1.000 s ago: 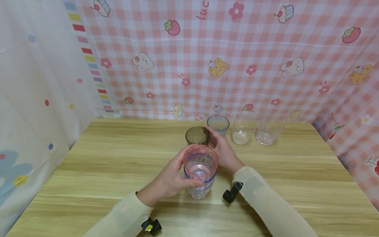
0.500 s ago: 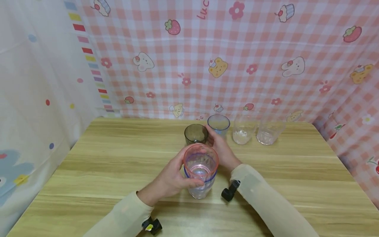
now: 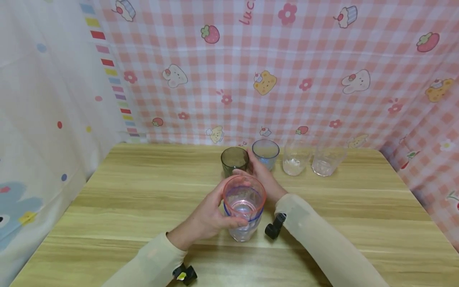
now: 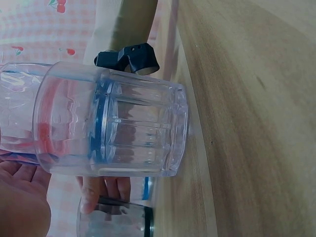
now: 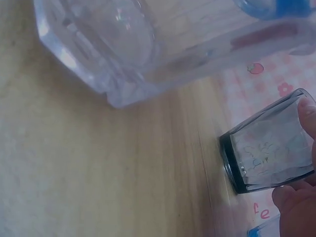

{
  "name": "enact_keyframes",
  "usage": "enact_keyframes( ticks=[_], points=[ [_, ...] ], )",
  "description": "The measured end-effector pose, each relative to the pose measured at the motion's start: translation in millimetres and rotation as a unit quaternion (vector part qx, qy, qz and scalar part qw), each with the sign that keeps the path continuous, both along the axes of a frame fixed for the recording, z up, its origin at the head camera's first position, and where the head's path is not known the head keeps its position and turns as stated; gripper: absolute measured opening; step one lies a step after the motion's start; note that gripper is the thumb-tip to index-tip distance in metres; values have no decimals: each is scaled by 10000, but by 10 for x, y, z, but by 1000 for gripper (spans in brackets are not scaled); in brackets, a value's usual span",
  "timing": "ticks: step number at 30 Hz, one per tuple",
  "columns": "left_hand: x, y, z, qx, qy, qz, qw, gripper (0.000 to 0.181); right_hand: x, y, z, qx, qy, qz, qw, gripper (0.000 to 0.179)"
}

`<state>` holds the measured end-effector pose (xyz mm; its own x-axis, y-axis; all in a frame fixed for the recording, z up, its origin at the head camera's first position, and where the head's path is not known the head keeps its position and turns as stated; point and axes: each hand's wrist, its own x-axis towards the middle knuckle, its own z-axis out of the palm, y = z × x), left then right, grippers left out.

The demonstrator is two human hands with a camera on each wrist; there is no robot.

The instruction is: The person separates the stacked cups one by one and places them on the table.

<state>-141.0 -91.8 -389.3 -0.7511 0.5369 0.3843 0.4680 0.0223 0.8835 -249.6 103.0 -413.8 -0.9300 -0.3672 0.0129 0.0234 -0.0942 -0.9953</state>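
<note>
My left hand (image 3: 209, 215) grips a stack of nested tumblers (image 3: 242, 234), low over the front middle of the table. A pink-rimmed tumbler (image 4: 57, 116) and a blue band (image 4: 100, 121) show through the clear outer wall in the left wrist view. Just beyond the stack, my right hand (image 3: 265, 179) holds a smoky dark glass (image 3: 234, 158) upright. Its thumb and fingers sit on opposite sides of that glass (image 5: 271, 148) in the right wrist view. In the head view the stack hides part of the right fingers and the dark glass's base.
To the right of the dark glass stands a blue-rimmed glass (image 3: 266, 161). Two clear glasses (image 3: 293, 165) continue that row along the back of the wooden table (image 3: 143, 191). Behind them hangs a pink checked cloth (image 3: 233, 111); a white cloth (image 3: 43, 99) hangs at left.
The dark glass has shifted left and slightly back, with my right hand following it. My left hand and the stack stay nearly where they were.
</note>
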Motion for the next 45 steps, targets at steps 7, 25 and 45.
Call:
enact_keyframes(
  ticks=[7, 25, 45],
  points=[
    [-10, 10, -5, 46, -51, -22, 10000, 94, -8, 60, -40, 1120, 1463, 76, 9829, 89],
    [12, 5, -61, 55, -73, -36, 10000, 94, -37, -11, -91, 1468, 870, -96, 9853, 104],
    [5, -6, -3, 176, -128, -102, 9997, 95, 35, -63, -88, 859, 944, 57, 9918, 97]
  ],
)
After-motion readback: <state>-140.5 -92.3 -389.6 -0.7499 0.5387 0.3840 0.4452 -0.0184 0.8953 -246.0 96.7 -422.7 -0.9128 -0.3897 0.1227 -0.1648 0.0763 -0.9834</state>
